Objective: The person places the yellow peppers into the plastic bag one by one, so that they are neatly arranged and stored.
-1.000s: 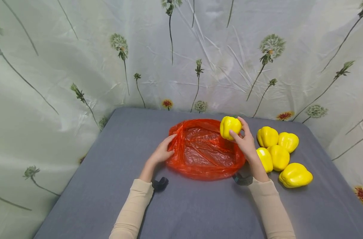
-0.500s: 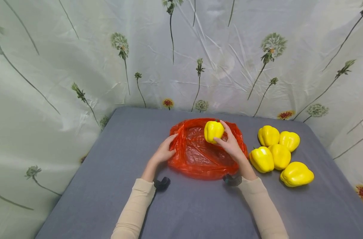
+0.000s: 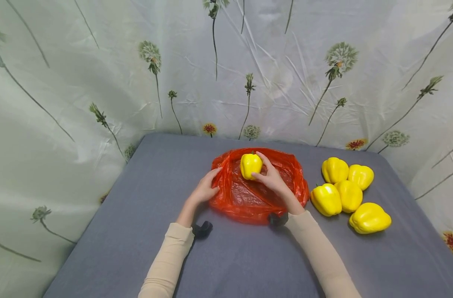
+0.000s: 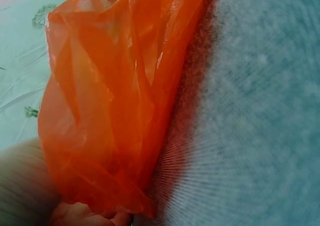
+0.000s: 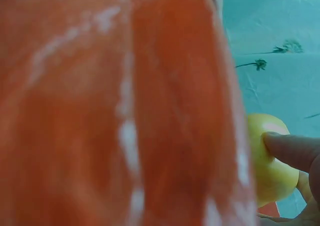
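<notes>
The right hand [image 3: 273, 179] moved leftward pinching a pepper [image 3: 250, 166]; the bag [image 4: 115, 96], crowding wrist views, leaves the left hand's [image 3: 203, 190] grasp unclear.

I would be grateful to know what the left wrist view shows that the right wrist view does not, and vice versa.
Only the left wrist view shows the left hand touching the red bag and the grey tabletop. Only the right wrist view clearly shows the right hand holding a yellow pepper. Both share the red bag, seen close up, and the flower-patterned curtain.
</notes>
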`<action>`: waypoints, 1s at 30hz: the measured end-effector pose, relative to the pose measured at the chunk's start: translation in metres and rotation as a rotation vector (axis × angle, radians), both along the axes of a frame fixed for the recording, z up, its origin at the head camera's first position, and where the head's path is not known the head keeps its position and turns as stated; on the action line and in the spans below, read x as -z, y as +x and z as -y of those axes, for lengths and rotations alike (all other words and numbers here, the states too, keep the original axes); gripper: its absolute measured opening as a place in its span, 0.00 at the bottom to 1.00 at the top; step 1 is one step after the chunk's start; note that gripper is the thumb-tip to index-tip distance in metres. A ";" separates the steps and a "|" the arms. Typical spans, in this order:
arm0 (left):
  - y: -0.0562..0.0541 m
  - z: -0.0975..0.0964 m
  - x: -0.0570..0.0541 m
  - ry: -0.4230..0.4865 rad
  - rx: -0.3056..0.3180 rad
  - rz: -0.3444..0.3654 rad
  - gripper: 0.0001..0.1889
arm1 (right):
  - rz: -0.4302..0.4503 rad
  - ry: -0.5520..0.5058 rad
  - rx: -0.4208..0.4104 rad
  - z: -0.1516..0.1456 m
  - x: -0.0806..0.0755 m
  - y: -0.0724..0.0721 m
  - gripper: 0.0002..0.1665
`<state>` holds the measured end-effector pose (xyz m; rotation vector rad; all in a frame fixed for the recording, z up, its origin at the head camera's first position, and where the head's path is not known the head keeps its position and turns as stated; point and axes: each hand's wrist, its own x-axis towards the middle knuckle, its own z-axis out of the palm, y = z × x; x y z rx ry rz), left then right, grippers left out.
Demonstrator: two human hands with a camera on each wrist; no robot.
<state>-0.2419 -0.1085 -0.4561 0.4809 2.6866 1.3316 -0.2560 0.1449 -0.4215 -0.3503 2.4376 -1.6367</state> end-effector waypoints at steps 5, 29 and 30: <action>0.000 0.001 0.001 0.004 0.002 0.007 0.35 | -0.069 0.101 0.030 0.010 0.004 -0.004 0.44; -0.001 -0.002 0.000 -0.031 0.023 -0.021 0.34 | -0.017 0.251 0.009 0.026 0.008 -0.011 0.48; -0.001 -0.002 0.000 -0.032 0.023 -0.021 0.34 | -0.012 0.256 0.003 0.026 0.007 -0.010 0.48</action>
